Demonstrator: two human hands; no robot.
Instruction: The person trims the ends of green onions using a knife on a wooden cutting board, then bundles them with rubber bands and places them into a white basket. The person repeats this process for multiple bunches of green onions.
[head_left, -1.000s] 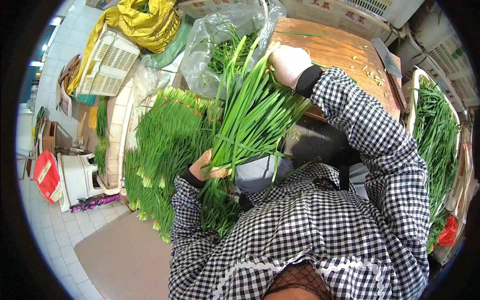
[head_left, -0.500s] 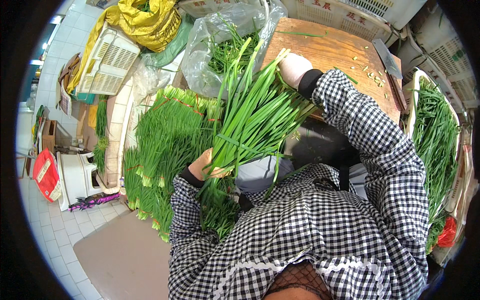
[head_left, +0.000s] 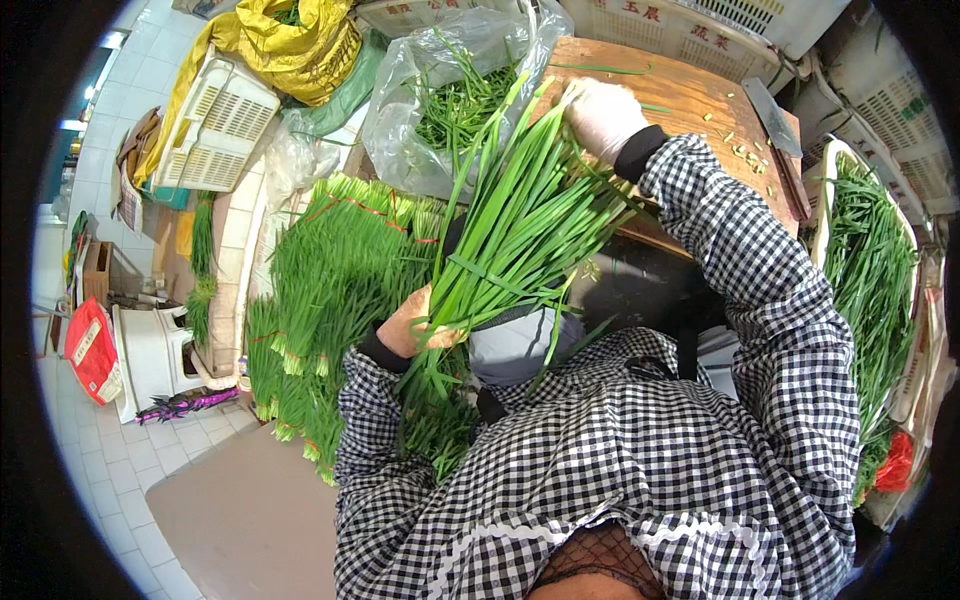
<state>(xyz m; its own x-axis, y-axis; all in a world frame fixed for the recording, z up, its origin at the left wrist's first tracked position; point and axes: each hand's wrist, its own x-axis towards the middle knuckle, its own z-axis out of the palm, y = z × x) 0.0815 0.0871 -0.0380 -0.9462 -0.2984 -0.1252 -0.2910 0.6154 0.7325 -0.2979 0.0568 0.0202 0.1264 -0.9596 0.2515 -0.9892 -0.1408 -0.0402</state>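
A loose bunch of long flat green leaves, apparently garlic chives (head_left: 530,215), slants across in front of me. My left hand (head_left: 412,325) is closed around its lower, leafy end. At the upper end my right hand (head_left: 606,118), pale as if in a thin glove, is closed on the stem ends by the wooden board; its fingertips are partly hidden. Some leaves bend loosely below the bunch over my lap. Left of it lie stacked bundles of chives (head_left: 345,240) tied with red bands.
The wooden board (head_left: 690,85) holds a cleaver (head_left: 772,115) and cut stem bits. Behind the bunch is a clear plastic bag (head_left: 395,125) of green scraps. A white crate of loose chives (head_left: 865,250) stands at the right, a white stool (head_left: 155,360) at the left.
My right hand has moved slightly right, from the tips of the stems to a fuller hold near the board. The bunch has shifted a little with it; my left hand stays nearly in place.
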